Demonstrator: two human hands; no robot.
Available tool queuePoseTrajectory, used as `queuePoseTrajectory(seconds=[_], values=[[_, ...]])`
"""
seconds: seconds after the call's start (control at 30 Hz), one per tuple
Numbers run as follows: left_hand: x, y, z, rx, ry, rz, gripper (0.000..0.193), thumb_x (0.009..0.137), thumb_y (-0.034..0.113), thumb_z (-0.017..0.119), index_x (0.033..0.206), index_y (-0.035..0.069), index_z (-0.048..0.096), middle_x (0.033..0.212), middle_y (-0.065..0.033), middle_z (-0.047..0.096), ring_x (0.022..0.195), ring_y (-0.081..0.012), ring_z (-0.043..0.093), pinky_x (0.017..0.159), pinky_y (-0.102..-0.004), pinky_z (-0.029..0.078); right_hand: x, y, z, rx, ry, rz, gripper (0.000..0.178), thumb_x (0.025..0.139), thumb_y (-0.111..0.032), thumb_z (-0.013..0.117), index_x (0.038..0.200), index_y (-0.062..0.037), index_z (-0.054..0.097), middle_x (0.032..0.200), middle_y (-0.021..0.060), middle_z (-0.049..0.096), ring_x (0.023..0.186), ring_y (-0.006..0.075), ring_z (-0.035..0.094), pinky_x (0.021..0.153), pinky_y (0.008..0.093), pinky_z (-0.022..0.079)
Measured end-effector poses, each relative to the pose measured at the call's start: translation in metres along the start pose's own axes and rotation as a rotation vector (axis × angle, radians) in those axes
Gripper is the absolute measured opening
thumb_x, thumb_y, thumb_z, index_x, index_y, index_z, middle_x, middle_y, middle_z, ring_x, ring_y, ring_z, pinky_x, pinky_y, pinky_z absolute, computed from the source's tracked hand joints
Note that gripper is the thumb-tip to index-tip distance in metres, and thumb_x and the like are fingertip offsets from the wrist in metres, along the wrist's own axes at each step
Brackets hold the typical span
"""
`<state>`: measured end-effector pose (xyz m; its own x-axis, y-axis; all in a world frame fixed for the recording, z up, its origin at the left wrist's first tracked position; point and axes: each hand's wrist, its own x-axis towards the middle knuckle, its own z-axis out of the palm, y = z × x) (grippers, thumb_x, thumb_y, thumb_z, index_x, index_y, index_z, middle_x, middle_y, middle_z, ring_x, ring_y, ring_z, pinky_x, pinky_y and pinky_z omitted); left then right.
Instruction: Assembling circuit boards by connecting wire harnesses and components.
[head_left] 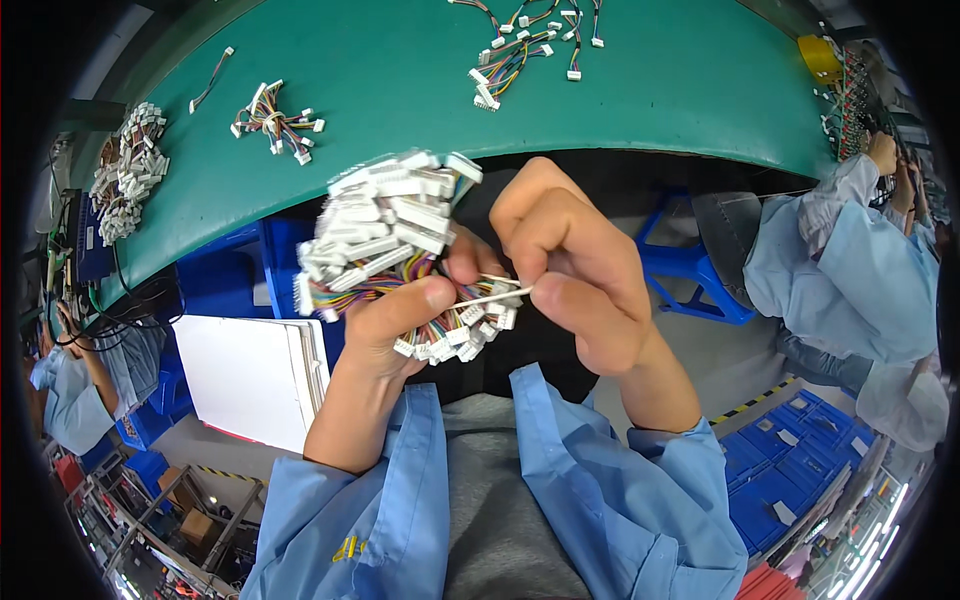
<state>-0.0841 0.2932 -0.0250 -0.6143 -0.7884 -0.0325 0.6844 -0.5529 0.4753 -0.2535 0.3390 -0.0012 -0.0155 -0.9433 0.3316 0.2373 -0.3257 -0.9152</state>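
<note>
A thick bundle of wire harnesses (385,225) with white plug connectors and many-coloured wires is gripped in my left hand (388,322), its thumb pressed across the wires. Large connectors fan out above that hand, and smaller ones (465,340) poke out below it. My right hand (592,270) is closed just to the right of the bundle. Between its thumb and forefinger it pinches a thin pale rubber band (492,298), pulled taut in two strands from the wires. Some left fingers are hidden behind the bundle, whose upper part is slightly blurred.
On the green table (400,100) lie a tied harness bunch (272,122), a single harness (211,80), a heap of connectors (130,170) and several loose harnesses (510,65). A white board (245,380) stands left. Blue stools (700,270) and co-workers' sleeves (850,270) are at right.
</note>
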Motion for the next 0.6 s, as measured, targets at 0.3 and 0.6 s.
queuePoseTrajectory(seconds=[0.3, 0.6], values=[[-0.005, 0.003, 0.018, 0.129, 0.005, 0.054, 0.019, 0.075, 0.017, 0.075, 0.086, 0.004, 0.067, 0.075, -0.0073, 0.067, 0.084, -0.0283, 0.07, 0.083, -0.0321, 0.053, -0.005, 0.001, -0.005, 0.201, -0.107, -0.135, 0.003, 0.084, -0.014, 0.059, 0.086, -0.012, 0.057, 0.089, 0.0043, 0.06, 0.079, 0.0195, 0.05, 0.095, 0.038, 0.03], [0.009, 0.023, 0.026, 0.187, -0.276, 0.211, 0.046, 0.082, 0.021, 0.068, 0.125, 0.005, 0.061, 0.072, 0.002, 0.061, 0.077, -0.0146, 0.06, 0.109, -0.0363, 0.037, -0.022, 0.022, -0.017, -0.462, -0.299, -0.267, 0.011, 0.081, -0.006, 0.062, 0.086, -0.0151, 0.061, 0.081, -0.0004, 0.06, 0.075, 0.0177, 0.05, 0.094, 0.0405, 0.029]])
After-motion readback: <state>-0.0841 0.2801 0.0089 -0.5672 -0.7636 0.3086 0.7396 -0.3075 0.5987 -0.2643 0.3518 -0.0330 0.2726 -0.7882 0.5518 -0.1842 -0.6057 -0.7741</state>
